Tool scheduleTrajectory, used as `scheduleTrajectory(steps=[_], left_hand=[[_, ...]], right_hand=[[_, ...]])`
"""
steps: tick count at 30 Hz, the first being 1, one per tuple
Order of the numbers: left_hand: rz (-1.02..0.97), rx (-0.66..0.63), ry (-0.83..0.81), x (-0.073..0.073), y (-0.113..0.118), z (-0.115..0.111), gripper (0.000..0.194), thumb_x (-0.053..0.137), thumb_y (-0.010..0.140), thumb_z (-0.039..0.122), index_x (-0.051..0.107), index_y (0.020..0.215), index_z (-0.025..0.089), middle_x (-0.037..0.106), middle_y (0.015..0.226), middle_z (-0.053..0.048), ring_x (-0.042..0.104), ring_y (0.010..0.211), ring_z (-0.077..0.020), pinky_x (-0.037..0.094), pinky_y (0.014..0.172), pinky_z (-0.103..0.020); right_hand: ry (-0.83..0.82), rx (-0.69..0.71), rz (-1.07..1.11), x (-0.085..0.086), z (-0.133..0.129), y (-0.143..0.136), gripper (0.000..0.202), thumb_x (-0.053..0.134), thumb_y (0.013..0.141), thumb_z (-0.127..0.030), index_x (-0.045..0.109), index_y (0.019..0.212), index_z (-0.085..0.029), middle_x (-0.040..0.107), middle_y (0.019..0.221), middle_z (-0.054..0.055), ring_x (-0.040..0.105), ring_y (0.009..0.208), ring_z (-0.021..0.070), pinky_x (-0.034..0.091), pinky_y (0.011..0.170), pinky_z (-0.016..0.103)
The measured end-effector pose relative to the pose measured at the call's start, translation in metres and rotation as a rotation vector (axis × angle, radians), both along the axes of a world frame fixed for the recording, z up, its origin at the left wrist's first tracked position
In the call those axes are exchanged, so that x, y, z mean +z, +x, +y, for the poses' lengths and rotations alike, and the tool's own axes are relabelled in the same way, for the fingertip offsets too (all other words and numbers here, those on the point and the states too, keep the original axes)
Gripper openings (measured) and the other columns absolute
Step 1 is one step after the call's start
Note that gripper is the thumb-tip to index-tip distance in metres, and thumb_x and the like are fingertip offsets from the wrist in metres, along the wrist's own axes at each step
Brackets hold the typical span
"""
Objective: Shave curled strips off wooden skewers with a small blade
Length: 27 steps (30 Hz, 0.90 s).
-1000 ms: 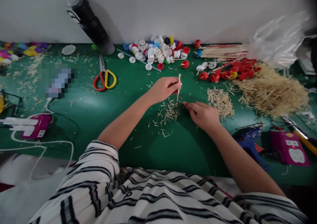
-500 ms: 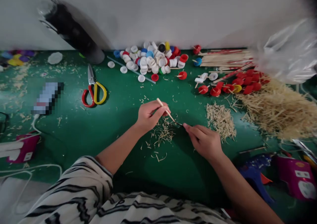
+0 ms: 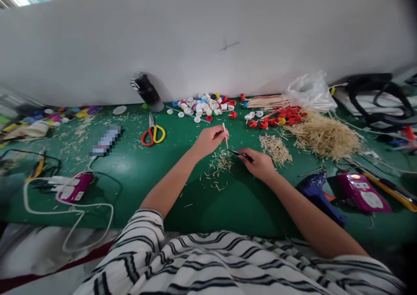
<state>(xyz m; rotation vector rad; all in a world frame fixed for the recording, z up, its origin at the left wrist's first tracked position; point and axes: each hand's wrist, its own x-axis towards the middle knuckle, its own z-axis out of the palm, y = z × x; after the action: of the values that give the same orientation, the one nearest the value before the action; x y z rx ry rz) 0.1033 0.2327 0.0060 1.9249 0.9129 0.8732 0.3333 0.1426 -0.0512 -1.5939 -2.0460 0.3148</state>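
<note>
While the left hand [image 3: 210, 139] pinches 1 wooden stick [image 3: 226, 143] nearly upright, the right hand [image 3: 259, 164] grips a slim dark tool [image 3: 237, 153] whose tip is at the stick's lower end. The stick should be light, stiff, yet snappable; best held high, clear of the tool. Loose shavings [image 3: 221, 163] lie just nearer the body; bottle caps [image 3: 205, 107] sit beyond.

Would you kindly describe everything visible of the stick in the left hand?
The stick is thin, straight and pale, and looks like wood. The left hand pinches it nearly upright, its top leaning slightly left. Its lower end, near pale shavings, is close to the tip of a dark tool; whether the two touch is unclear.
</note>
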Motion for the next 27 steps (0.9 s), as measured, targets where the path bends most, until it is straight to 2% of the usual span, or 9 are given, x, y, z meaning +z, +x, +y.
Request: scheduleTrajectory(steps=[3, 7, 9, 10, 12, 14, 16, 20, 27], left_hand=[[-0.038, 0.014, -0.045, -0.008, 0.001, 0.007, 0.010, 0.056, 0.094, 0.027, 0.062, 0.101, 0.023, 0.074, 0.090, -0.006, 0.070, 0.084, -0.0164, 0.053, 0.079, -0.032], [-0.253, -0.030, -0.199, -0.016, 0.006, 0.020, 0.008, 0.055, 0.085, 0.016, 0.057, 0.090, 0.022, 0.069, 0.083, -0.003, 0.068, 0.078, -0.0127, 0.055, 0.080, -0.031], [-0.397, -0.054, -0.301, -0.014, 0.010, 0.022, 0.014, 0.052, 0.076, 0.009, 0.053, 0.082, 0.021, 0.064, 0.072, 0.001, 0.064, 0.067, -0.0107, 0.053, 0.070, -0.029], [-0.465, -0.050, -0.363, -0.011, 0.013, 0.022, 0.017, 0.051, 0.070, 0.007, 0.051, 0.079, 0.021, 0.060, 0.066, 0.003, 0.060, 0.059, -0.0088, 0.050, 0.063, -0.027], [-0.592, -0.058, -0.488, -0.005, 0.018, 0.022, 0.017, 0.049, 0.064, 0.006, 0.048, 0.073, 0.020, 0.049, 0.057, 0.005, 0.042, 0.047, -0.0044, 0.033, 0.049, -0.022], [-0.698, -0.013, -0.544, 0.000, 0.024, 0.022, 0.013, 0.052, 0.068, 0.009, 0.046, 0.068, 0.020, 0.034, 0.052, 0.008, 0.026, 0.042, -0.0031, 0.019, 0.045, -0.022], [-0.741, 0.054, -0.545, 0.002, 0.029, 0.025, 0.023, 0.057, 0.076, 0.016, 0.039, 0.062, 0.021, 0.024, 0.050, 0.009, 0.017, 0.041, -0.0031, 0.012, 0.043, -0.024], [-0.720, 0.104, -0.514, 0.001, 0.037, 0.033, 0.044, 0.062, 0.085, 0.021, 0.028, 0.057, 0.021, 0.021, 0.045, 0.009, 0.018, 0.037, -0.0030, 0.010, 0.040, -0.024], [-0.649, 0.131, -0.466, 0.002, 0.045, 0.039, 0.046, 0.058, 0.088, 0.013, 0.026, 0.056, 0.021, 0.020, 0.044, 0.009, 0.019, 0.036, -0.0023, 0.012, 0.039, -0.024]], right_hand=[[-0.045, 0.048, 0.017, -0.002, 0.004, 0.000, 0.032, 0.042, 0.102, -0.041, 0.067, 0.113, -0.023, 0.077, 0.090, 0.008, 0.070, 0.076, 0.0234, 0.047, 0.064, 0.031], [-0.047, 0.028, 0.009, 0.002, 0.007, 0.004, 0.030, 0.041, 0.101, -0.037, 0.062, 0.115, -0.020, 0.076, 0.096, 0.012, 0.069, 0.077, 0.0244, 0.047, 0.066, 0.033], [-0.059, 0.039, -0.050, 0.008, 0.007, 0.002, 0.032, 0.040, 0.101, -0.035, 0.060, 0.122, -0.021, 0.077, 0.105, 0.012, 0.071, 0.080, 0.0248, 0.045, 0.065, 0.032], [-0.076, 0.049, -0.088, 0.011, 0.006, 0.000, 0.034, 0.039, 0.102, -0.034, 0.060, 0.126, -0.021, 0.077, 0.110, 0.011, 0.071, 0.082, 0.0249, 0.044, 0.063, 0.032], [-0.110, 0.069, -0.162, 0.019, 0.006, -0.006, 0.038, 0.037, 0.104, -0.034, 0.058, 0.134, -0.024, 0.076, 0.122, 0.009, 0.072, 0.087, 0.0250, 0.040, 0.060, 0.031], [-0.136, 0.088, -0.222, 0.025, 0.009, -0.013, 0.041, 0.035, 0.105, -0.033, 0.057, 0.140, -0.028, 0.073, 0.131, 0.007, 0.073, 0.092, 0.0245, 0.038, 0.058, 0.031], [-0.151, 0.100, -0.262, 0.028, 0.013, -0.019, 0.042, 0.035, 0.106, -0.033, 0.057, 0.141, -0.030, 0.072, 0.133, 0.005, 0.073, 0.095, 0.0240, 0.038, 0.057, 0.031], [-0.158, 0.110, -0.310, 0.028, 0.026, -0.027, 0.040, 0.037, 0.106, -0.035, 0.064, 0.135, -0.032, 0.074, 0.128, 0.002, 0.072, 0.095, 0.0225, 0.038, 0.057, 0.030], [-0.069, 0.154, -0.446, 0.014, 0.048, -0.036, 0.043, 0.038, 0.105, -0.034, 0.066, 0.138, -0.037, 0.077, 0.115, 0.003, 0.069, 0.086, 0.0188, 0.029, 0.055, 0.029]])
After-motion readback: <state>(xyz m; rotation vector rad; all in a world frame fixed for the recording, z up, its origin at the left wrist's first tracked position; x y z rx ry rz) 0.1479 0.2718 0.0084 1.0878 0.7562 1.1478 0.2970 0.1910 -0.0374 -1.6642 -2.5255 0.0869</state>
